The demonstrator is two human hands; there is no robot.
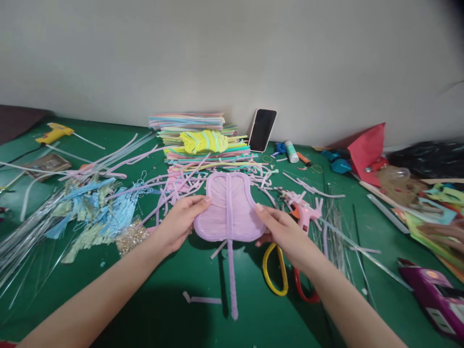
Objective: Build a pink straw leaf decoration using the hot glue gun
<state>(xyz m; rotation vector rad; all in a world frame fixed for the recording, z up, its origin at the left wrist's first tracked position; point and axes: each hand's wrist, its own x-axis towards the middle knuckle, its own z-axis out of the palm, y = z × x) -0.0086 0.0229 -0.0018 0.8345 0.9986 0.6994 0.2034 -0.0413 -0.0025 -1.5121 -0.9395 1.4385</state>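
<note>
Item 1: lilac fan-shaped panel [213, 208], ctr of view, held up above green table [159, 295]; stem [232, 280] hangs down twd wearer.

L hand [184, 217]: thumb & fingers closed in a pinch on panel's L edge. R hand [281, 227]: same pinch, R edge. Two-sided grip prob. keeps panel flat & level, face uncovered; pinching the rim likely spares the pleated middle.

Placement: pink glue gun [306, 215] just beyond R hand, presum. for quick reach. Scissor handles, one yellow [266, 273], one red [300, 290], by R forearm; same pair or not, can't tell. Phone [263, 129] propped upright vs. wall, screen dark, likely so it faces wearer. Pipe-cleaner bundles [186, 121] stacked at back, approx. parallel, prob. to keep lengths sorted; yellow leaf-shaped pc. [205, 141] lies on top. Blue tassels [119, 212] heaped L.

Containers: small clear packet (appar.) w/ gold bits [131, 236], below tassels; bits too small to ID. Black plastic bag [427, 157], far R, contents hidden. White-&-green tube [291, 152], R of phone, contents not visible.
</note>
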